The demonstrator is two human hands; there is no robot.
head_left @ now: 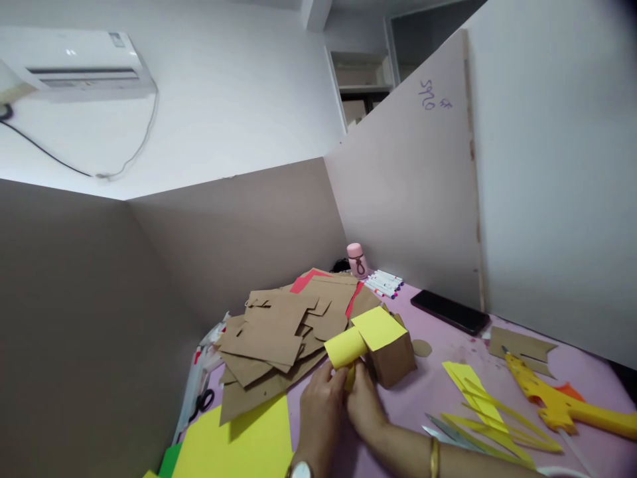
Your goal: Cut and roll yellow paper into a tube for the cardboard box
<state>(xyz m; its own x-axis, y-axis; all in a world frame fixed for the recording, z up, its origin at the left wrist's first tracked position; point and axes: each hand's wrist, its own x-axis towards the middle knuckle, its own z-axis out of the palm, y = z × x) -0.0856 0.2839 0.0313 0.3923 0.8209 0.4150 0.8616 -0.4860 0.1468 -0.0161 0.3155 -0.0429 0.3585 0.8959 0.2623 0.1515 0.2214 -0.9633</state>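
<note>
My left hand (323, 392), with a watch at the wrist, is closed on a curved strip of yellow paper (344, 348). Close against it, my right hand (365, 398) has its fingers wrapped round the lower part of the same yellow paper, so the fingertips are partly hidden. The strip reaches a small brown cardboard box (393, 362), whose top carries a flat yellow paper square (379, 328). The box stands on the table just beyond my right hand.
Cut cardboard sheets (271, 332) are piled behind my hands. Yellow sheets (239, 438) and black-handled scissors (202, 403) lie left. At right are yellow strips (478, 398), metal blades (448, 430), a yellow glue gun (552, 405) and a phone (450, 311). Markers (384, 283) and a pink bottle (357, 261) stand behind.
</note>
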